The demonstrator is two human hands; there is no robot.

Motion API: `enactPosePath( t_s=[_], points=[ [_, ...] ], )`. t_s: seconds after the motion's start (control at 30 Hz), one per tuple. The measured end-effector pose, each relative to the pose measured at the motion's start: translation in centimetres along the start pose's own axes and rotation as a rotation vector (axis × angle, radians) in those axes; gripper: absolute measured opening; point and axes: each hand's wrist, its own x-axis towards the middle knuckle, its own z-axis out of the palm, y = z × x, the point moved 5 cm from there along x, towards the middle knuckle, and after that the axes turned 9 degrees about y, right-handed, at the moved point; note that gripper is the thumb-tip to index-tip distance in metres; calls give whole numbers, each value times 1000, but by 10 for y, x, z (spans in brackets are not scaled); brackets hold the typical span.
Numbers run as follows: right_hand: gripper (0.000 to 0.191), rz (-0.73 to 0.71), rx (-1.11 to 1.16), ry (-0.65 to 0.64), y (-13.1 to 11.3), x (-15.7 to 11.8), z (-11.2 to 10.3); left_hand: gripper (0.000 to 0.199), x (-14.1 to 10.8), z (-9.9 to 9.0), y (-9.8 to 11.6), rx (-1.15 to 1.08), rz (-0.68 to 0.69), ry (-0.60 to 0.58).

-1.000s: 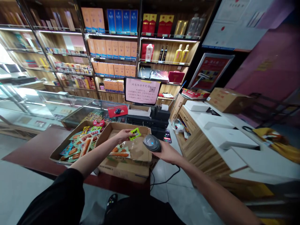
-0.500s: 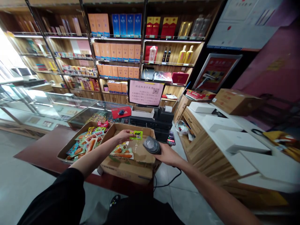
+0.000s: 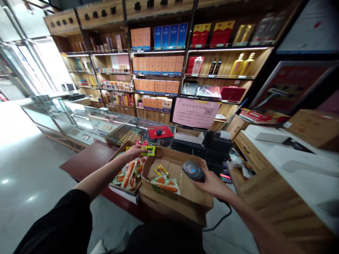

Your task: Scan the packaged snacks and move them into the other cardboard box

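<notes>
A flat yellow-green packet [image 3: 149, 151] is being pinched by the left hand [image 3: 134, 151] at the far end of the left brown cardboard box [image 3: 138, 185]. The right hand [image 3: 212, 182] is clasping a dark-grey scanner [image 3: 192, 170] over the right brown cardboard box [image 3: 195, 196]. Both boxes are holding wrapped sausages [image 3: 167, 188].

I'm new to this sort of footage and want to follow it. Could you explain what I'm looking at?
There's no machine here: these are a person's own bare hands, seen by one camera worn on the head, looking forward and down. The left hand holds a small green packet by its end. The right hand grips a dark handheld scanner with a blue light. Below them, on a reddish-brown table, is a box of packaged sausages. Beside it, the right-hand cardboard box holds a few more sausage packs and a yellow packet.
</notes>
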Motion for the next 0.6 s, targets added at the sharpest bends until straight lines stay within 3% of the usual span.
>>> enactPosePath(
  t_s=[0.17,0.3,0.4,0.47,0.6],
  points=[
    [44,-2,-42,8,12,28,16,54,4,-92,7,-2,58,129],
    [50,-10,-63,33,16,46,26,59,3,-133,15,59,110,191],
    [51,12,-85,59,16,53,33,60,12,-141,18,97,142,182],
    [50,30,-88,81,16,55,37,59,23,-135,17,144,153,150],
    [45,43,-89,114,11,51,37,56,46,-89,11,238,180,-31]
  ],
)
